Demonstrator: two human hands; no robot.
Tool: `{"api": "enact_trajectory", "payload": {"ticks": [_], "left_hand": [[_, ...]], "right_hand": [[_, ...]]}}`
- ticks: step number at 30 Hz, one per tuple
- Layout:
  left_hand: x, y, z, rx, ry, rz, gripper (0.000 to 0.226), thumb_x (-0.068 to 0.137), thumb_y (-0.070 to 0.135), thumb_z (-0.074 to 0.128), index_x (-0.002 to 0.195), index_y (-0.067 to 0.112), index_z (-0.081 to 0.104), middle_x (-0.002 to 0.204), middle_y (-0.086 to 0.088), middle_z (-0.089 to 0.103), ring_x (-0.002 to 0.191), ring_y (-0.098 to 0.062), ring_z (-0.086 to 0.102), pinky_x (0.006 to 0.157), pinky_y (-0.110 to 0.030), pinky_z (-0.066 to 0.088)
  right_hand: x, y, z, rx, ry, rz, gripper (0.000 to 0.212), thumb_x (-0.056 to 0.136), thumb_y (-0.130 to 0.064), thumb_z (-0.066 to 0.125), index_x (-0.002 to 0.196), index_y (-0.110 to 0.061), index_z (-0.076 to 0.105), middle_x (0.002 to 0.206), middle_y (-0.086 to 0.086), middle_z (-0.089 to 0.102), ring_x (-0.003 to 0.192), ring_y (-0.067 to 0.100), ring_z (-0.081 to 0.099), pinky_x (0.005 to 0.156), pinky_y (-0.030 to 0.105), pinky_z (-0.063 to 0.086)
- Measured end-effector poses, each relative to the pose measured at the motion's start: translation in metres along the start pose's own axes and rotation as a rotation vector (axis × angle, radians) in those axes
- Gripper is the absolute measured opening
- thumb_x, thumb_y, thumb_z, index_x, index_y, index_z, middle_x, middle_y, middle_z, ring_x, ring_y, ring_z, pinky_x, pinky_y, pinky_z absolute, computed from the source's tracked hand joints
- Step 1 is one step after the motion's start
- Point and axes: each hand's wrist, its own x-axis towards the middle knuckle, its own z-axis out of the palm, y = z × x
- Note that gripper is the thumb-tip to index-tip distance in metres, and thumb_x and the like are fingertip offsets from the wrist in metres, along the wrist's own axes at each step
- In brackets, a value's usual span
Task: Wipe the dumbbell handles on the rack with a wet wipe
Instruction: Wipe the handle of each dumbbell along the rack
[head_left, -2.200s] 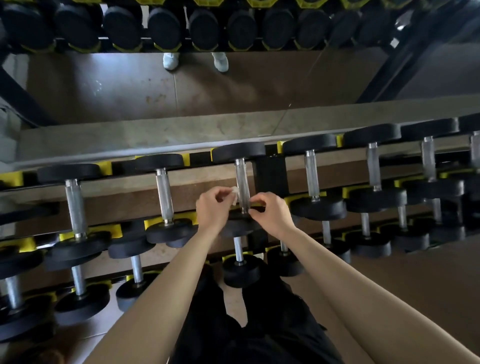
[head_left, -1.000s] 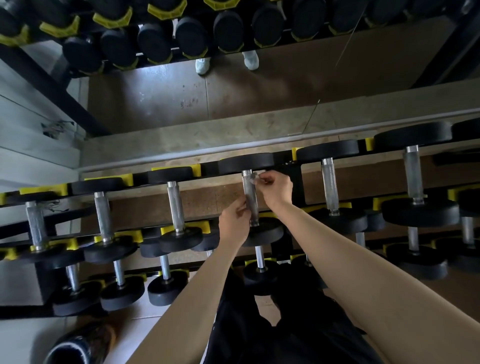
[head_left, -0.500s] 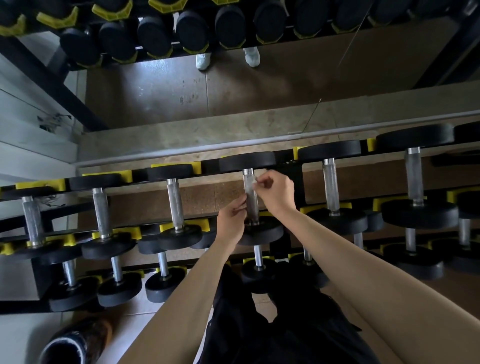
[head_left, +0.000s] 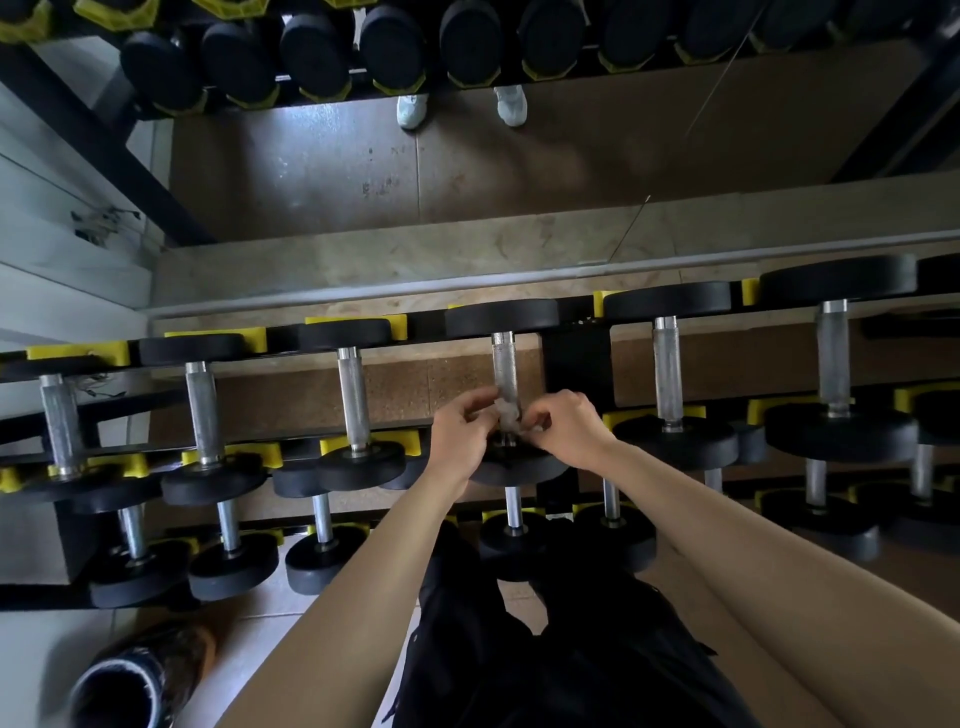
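Dark open-topped cylinder (head_left: 136, 678) standing on pale floor tiles (head_left: 270, 631), lower left. Pale shoes (head_left: 411, 110) at top.

Black dumbbell heads (head_left: 501, 317), silver handles (head_left: 504, 364) with fine cross-hatching, yellow cradles (head_left: 400, 325). Whitish wipe (head_left: 508, 413). Brown speckled floor (head_left: 395, 389) behind. Pale shoes (head_left: 410, 110) at twelve o'clock, black trousers (head_left: 571, 665) at six.
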Motion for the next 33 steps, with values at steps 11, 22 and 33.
{"api": "enact_trajectory", "payload": {"ticks": [11,22,33], "left_hand": [[0.009,0.021,-0.011,0.151,-0.167,0.348,0.034,0.093,0.016,0.074,0.126,0.02,0.067,0.11,0.008,0.072,0.098,-0.007,0.07,0.087,-0.024,0.057],[0.047,0.028,-0.009,0.039,0.162,0.174,0.008,0.094,0.027,0.073,0.093,0.021,0.078,0.078,0.003,0.076,0.074,-0.014,0.072,0.076,-0.034,0.06],[0.062,0.025,0.025,-0.101,0.369,0.007,0.017,0.093,0.037,0.071,0.085,0.022,0.073,0.08,0.004,0.074,0.083,-0.017,0.072,0.084,-0.041,0.061]], "right_hand": [[0.014,-0.029,-0.03,0.763,0.006,0.06,0.021,0.087,-0.014,0.077,0.106,-0.005,0.073,0.096,0.007,0.076,0.081,0.013,0.072,0.075,0.028,0.059],[0.043,-0.03,-0.017,0.927,0.315,0.275,0.015,0.082,-0.005,0.081,0.094,-0.012,0.076,0.091,0.005,0.078,0.088,0.022,0.076,0.084,0.037,0.063],[0.06,-0.036,-0.004,0.641,0.606,0.278,0.012,0.089,-0.018,0.077,0.1,-0.014,0.078,0.087,-0.007,0.074,0.084,0.006,0.069,0.089,0.031,0.058]]}}
